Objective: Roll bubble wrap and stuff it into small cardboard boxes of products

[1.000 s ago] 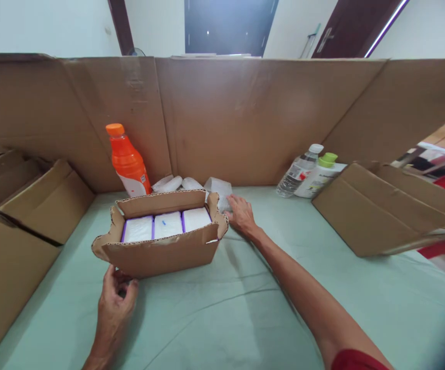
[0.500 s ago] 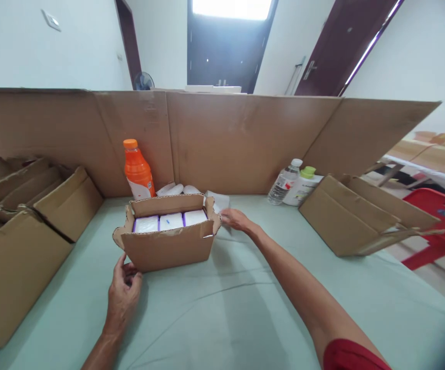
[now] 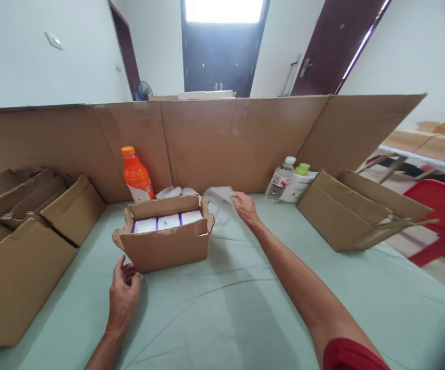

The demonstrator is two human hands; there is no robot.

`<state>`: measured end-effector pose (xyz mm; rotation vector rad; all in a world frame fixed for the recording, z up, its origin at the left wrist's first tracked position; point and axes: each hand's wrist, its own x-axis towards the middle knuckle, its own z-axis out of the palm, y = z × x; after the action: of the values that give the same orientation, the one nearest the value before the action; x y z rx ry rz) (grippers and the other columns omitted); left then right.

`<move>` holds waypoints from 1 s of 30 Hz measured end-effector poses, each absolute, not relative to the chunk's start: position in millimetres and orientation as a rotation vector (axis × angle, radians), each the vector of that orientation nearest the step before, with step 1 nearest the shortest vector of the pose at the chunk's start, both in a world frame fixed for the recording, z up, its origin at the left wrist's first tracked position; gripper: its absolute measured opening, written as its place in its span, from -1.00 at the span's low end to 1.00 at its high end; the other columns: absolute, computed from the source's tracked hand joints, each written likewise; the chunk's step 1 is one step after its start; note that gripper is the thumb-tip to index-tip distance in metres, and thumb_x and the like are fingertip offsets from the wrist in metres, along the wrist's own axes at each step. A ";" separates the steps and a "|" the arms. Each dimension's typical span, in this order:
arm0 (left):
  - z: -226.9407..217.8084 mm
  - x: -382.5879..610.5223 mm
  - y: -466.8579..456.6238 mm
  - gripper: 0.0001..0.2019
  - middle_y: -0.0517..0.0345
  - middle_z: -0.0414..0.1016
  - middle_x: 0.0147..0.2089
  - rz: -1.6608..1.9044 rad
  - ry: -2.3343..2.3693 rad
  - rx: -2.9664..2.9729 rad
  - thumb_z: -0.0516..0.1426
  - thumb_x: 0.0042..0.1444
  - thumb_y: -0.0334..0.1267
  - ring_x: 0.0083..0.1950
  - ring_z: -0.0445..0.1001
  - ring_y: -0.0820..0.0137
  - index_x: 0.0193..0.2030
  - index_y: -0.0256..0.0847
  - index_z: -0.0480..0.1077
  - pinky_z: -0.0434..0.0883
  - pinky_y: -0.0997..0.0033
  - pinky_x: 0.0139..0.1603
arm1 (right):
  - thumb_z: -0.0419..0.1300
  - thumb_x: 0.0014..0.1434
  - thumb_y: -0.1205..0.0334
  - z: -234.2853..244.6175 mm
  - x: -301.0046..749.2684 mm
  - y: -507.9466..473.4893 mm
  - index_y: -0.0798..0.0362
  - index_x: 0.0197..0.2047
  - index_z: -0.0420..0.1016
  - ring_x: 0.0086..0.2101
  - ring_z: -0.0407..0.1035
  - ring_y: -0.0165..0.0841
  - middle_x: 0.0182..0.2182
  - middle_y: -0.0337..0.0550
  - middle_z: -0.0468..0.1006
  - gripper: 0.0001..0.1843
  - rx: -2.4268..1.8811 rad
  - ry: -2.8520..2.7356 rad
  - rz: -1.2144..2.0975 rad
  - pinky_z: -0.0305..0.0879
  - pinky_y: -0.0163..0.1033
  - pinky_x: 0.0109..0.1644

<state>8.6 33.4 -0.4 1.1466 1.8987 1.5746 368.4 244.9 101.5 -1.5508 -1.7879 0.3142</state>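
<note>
A small open cardboard box [image 3: 172, 253] stands on the table, holding three white packs with purple edges [image 3: 168, 222] side by side. My left hand [image 3: 125, 288] rests on the table by the box's lower left corner. Its fingers are loosely bent, with the thumb apart, and nothing is in its grasp. Behind the box's right end, my right hand [image 3: 244, 206] pinches a thin, translucent white plastic bag [image 3: 219, 196]. The bag hangs leftward from the fingertips, and its lower part trails down near the table. White rolled items [image 3: 172, 192] lie behind the box, partly hidden by it.
An orange bottle [image 3: 136, 174] stands behind the box on the left. At the right are a clear water bottle [image 3: 279, 181], a white bottle with a green cap [image 3: 298, 184] and an open carton [image 3: 346, 216]. Larger cartons [image 3: 25, 277] fill the left side. A cardboard wall [image 3: 238, 144] closes the back.
My right hand has moved slightly up and right, drawing the plastic bag up so more of it shows. My left hand stays by the box corner. The view has shifted a little.
</note>
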 end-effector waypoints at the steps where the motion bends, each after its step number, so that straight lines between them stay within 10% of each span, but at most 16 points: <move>1: 4.8 11.6 27.7 -0.31 0.03 0.48 -0.04 1.574 1.945 1.165 0.18 0.06 -0.09 -0.06 0.53 0.25 0.35 -0.17 0.18 0.49 0.25 -0.10 | 0.08 0.36 0.22 115.0 374.3 237.5 0.12 -0.01 0.51 -0.01 0.42 -0.20 -0.01 0.01 0.54 -0.75 -1.533 -1.748 0.293 0.33 -0.01 0.14; 9: 48.1 62.3 -52.7 -0.45 -0.13 0.32 0.24 1.611 1.830 1.912 0.14 0.17 -0.27 0.29 0.33 0.06 0.32 -0.07 0.22 0.33 -0.08 0.28 | 0.13 0.28 -0.09 170.7 389.8 87.8 0.02 -0.28 0.49 -0.40 0.31 -0.36 -0.40 -0.24 0.46 -0.66 -1.242 -1.854 0.836 0.26 -0.31 -0.34; 16: 87.9 88.9 -62.5 -0.04 -0.13 0.22 0.42 1.124 1.032 1.576 0.31 0.01 -0.22 0.42 0.22 0.01 0.50 -0.07 -0.06 0.25 -0.04 0.37 | 0.22 0.20 -0.23 145.8 310.0 -7.6 0.07 -0.20 0.50 -0.39 0.28 -0.40 -0.37 -0.22 0.44 -0.52 -0.779 -1.839 1.853 0.21 -0.32 -0.31; 23: 85.6 48.3 -94.0 -0.46 0.00 0.58 0.01 0.835 0.905 1.118 0.30 0.02 -0.08 0.01 0.52 0.17 0.14 -0.24 0.47 0.43 0.24 0.05 | 0.27 0.18 -0.17 141.3 288.6 -13.0 0.04 -0.29 0.45 -0.43 0.29 -0.41 -0.41 -0.24 0.45 -0.59 -0.913 -1.490 1.583 0.21 -0.32 -0.34; 30: 69.8 -10.2 -82.1 -0.38 0.15 0.54 -0.25 0.815 1.582 1.282 0.20 0.04 -0.18 -0.29 0.49 0.33 0.28 -0.22 0.30 0.43 0.33 -0.22 | 0.15 0.23 -0.10 85.3 305.4 -8.9 0.04 -0.39 0.43 -0.41 0.35 -0.33 -0.47 -0.20 0.47 -0.63 -1.318 -1.793 1.128 0.27 -0.25 -0.30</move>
<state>-10.2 -82.1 69.8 1.2822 1.5819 0.8146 305.4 -8.9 85.3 -1.3176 -1.7933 1.1278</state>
